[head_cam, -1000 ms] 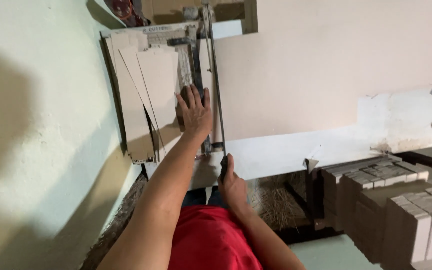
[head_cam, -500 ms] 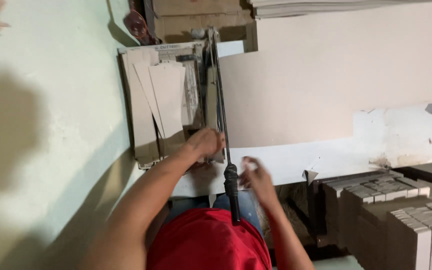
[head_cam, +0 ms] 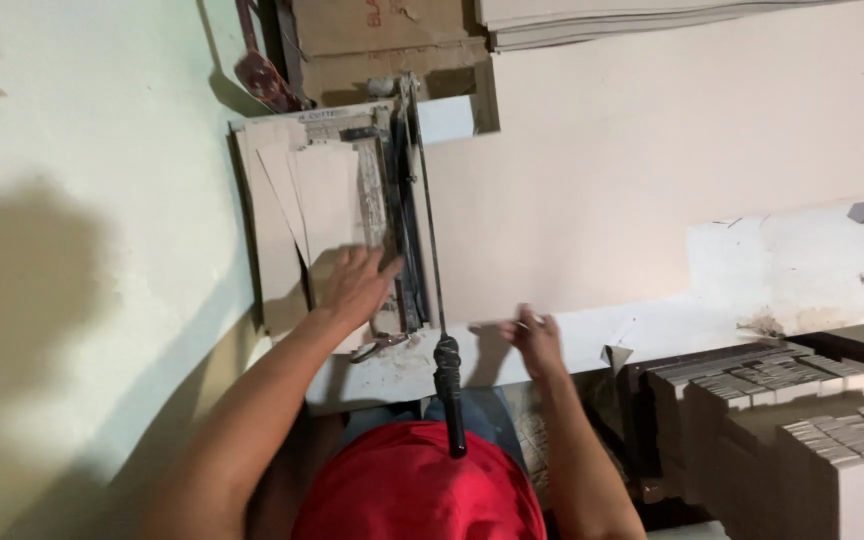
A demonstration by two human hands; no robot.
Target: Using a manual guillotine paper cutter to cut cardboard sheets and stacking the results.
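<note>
Brown cardboard sheets on the cutter, mid-frame, lie under the flat, open left hand; the right hand pinches a small piece.

Dim, warm indoor light. A broad soft shadow falls across the pale green wall at left. The right hand looks slightly motion-blurred.

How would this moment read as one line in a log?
left hand: flat on card sheets | right hand: pinching a thin strip, off the cutter handle | cutter arm: down

White table carries paper cutter, cardboard sheets.
</note>
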